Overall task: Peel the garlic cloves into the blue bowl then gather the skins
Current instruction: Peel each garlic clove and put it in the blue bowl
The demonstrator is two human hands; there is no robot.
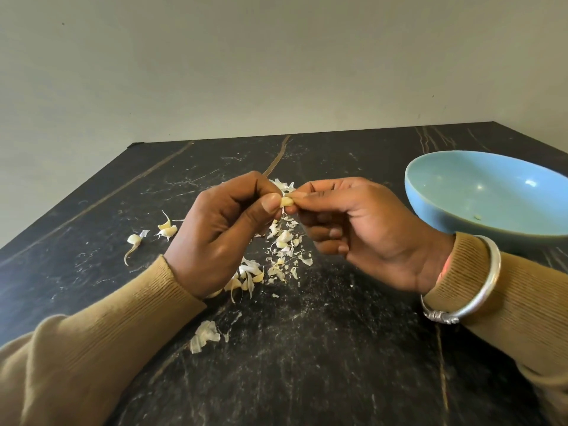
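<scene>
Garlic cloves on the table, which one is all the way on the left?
The white clove with the long curved tail. It lies alone, farther from the left hand than the pair of cloves beside it.

1. Light: bright, soft and even; source out of view. Wall (276, 56) uniformly lit, no hot spots.
2. Glare: two small white highlights inside the blue bowl (461, 179); sheen on the silver bangle (494, 265).
3. Shadows: faint, soft-edged, hard to read on the dark marble tabletop (338, 348).
4. Focus: centre sharp; mild softness overall.
5. Distortion: wide-angle stretch; sleeves (76, 364) balloon at the lower corners, table edges splay.
</scene>
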